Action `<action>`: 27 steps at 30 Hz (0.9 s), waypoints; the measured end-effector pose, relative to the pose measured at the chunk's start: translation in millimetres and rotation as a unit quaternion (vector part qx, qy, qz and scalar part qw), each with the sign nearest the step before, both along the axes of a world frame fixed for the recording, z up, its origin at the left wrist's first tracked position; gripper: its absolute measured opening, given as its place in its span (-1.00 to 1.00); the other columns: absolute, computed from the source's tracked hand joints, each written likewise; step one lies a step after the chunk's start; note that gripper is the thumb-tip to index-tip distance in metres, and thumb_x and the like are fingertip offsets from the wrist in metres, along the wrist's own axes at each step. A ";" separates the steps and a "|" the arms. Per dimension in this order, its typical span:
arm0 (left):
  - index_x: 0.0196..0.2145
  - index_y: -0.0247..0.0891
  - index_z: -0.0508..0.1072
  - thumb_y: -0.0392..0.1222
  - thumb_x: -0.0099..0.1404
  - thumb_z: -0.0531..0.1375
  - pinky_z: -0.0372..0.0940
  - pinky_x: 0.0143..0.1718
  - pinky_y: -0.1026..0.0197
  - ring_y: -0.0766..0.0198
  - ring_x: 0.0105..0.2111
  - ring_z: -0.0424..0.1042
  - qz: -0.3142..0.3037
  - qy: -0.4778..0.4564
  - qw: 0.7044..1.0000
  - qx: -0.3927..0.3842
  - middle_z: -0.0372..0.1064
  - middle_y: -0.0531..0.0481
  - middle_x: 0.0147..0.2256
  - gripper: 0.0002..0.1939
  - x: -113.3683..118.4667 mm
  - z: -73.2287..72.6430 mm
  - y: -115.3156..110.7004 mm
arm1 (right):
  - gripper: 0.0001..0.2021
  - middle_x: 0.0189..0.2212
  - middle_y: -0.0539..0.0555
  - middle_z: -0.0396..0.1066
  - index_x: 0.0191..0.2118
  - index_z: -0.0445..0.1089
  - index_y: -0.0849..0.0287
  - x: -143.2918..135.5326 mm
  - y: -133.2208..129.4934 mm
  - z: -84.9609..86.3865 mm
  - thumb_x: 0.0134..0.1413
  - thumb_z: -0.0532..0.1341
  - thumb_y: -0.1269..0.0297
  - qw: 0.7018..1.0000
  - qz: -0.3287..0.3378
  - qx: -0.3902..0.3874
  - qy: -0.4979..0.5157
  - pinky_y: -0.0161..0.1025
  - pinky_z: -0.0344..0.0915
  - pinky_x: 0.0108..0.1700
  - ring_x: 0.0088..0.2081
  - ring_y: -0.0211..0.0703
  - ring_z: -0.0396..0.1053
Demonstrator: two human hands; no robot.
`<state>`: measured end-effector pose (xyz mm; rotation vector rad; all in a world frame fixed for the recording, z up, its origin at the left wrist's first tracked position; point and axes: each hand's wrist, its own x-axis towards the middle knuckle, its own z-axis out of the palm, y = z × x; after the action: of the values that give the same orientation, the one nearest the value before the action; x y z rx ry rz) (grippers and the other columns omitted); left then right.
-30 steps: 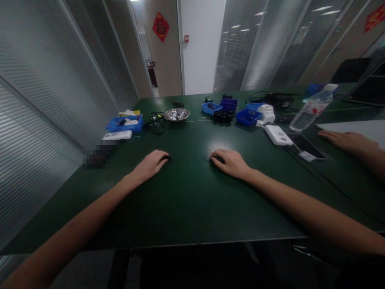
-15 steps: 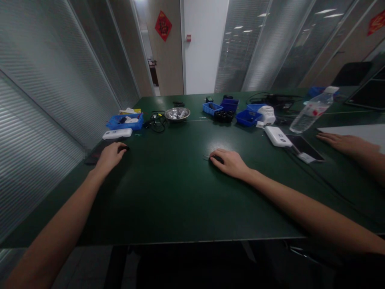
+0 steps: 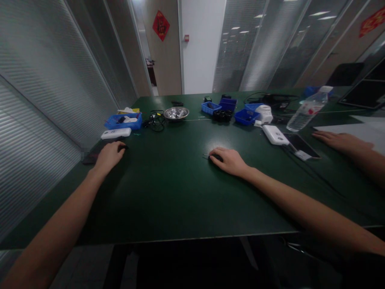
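Note:
My left hand (image 3: 108, 157) rests at the left of the green table, fingers closed around a small black object (image 3: 122, 147) whose kind I cannot make out. Under and beside that hand lies a dark flat pad (image 3: 90, 157). Near the middle, my right hand (image 3: 230, 161) lies on the tabletop with its fingers curled round a small black object with thin metal prongs (image 3: 217, 157). The prongs point left, and the fingers hide much of its body. A white power bank-like box (image 3: 116, 133) lies just beyond my left hand.
Along the back stand a blue tray (image 3: 124, 121), a steel bowl (image 3: 176, 114) with small items, cables (image 3: 155, 121) and blue bins (image 3: 247, 117). At right are a white box (image 3: 274, 135), a dark phone-like slab (image 3: 302, 146), a water bottle (image 3: 309, 110) and another person's hand (image 3: 341, 141) on paper.
The view has shifted slightly, so the things on the right sit a little further left. Both my hands keep their places and their grips.

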<state>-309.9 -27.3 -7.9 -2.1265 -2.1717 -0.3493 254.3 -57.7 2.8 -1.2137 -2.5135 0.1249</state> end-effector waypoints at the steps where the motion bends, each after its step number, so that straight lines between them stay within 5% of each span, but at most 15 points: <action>1: 0.10 -0.28 0.52 -0.07 0.40 0.12 0.34 0.13 -0.10 -0.13 0.08 0.47 -0.002 0.000 1.000 0.002 0.52 -0.25 0.07 -0.58 -1.8 0.3 -0.2 | -0.72 -0.03 0.11 0.58 0.07 0.47 0.07 0.0 0.2 0.2 0.48 0.09 0.11 1.000 0.000 0.000 -0.001 -0.16 0.33 -0.14 -0.13 -0.02 0.53; 16: 0.12 -0.30 0.53 -0.16 0.45 0.21 0.33 0.10 0.07 0.11 -0.04 0.47 0.051 -0.076 0.995 -0.028 0.53 -0.04 0.00 -0.65 -6.8 6.0 -3.9 | -0.72 -0.03 0.12 0.58 0.08 0.48 0.06 0.7 -0.8 0.9 0.46 0.11 0.13 1.000 0.003 -0.004 0.001 -0.18 0.34 -0.13 -0.13 -0.02 0.54; 27: 0.13 -0.34 0.56 -0.19 0.40 0.25 0.37 0.10 0.07 0.05 0.00 0.52 0.085 -0.086 0.992 -0.033 0.53 -0.23 0.04 -0.61 -1.4 10.1 -0.4 | -0.71 0.01 0.12 0.57 0.08 0.47 0.05 3.2 3.3 -5.7 0.46 0.10 0.10 1.000 0.006 0.005 0.000 -0.15 0.35 -0.07 -0.08 0.01 0.54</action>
<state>-311.2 -27.6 2.2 -1.9906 -2.4735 -0.4684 257.5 -54.5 -2.9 -1.1954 -2.5185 0.1151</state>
